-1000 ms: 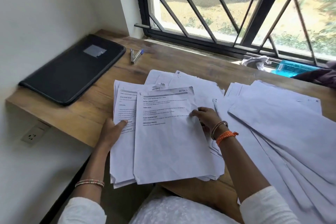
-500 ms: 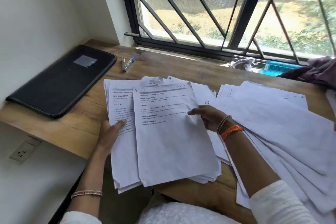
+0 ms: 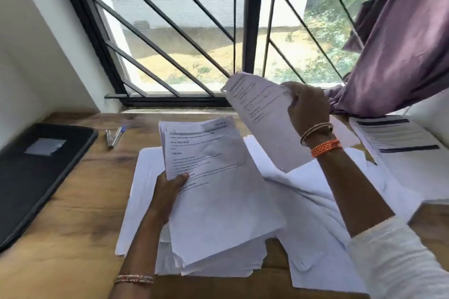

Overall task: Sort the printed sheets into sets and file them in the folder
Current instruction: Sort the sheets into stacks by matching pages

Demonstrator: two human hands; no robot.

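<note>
Holding up thin white printed sheets above a grained wooden desk.

We are gripping a floppy stack (image 3: 218,192) in our left hand (image 3: 167,192), thumb pinching its edge, over loose sheets (image 3: 313,221); our right hand (image 3: 307,109) is now pinching one curling sheet (image 3: 261,114), lifted off the stack toward the window bars (image 3: 170,22). The flat black folder (image 3: 36,172) is lying closed at far left, a stapler (image 3: 113,135) beside it, purple curtain (image 3: 398,56) right.

The desk (image 3: 73,233) is grained wood with a dull sheen. The printed sheets (image 3: 218,189) are thin matt white paper. The folder (image 3: 36,172) looks matt black, the curtain (image 3: 401,51) soft purple cloth, the stapler (image 3: 113,137) shiny metal.
</note>
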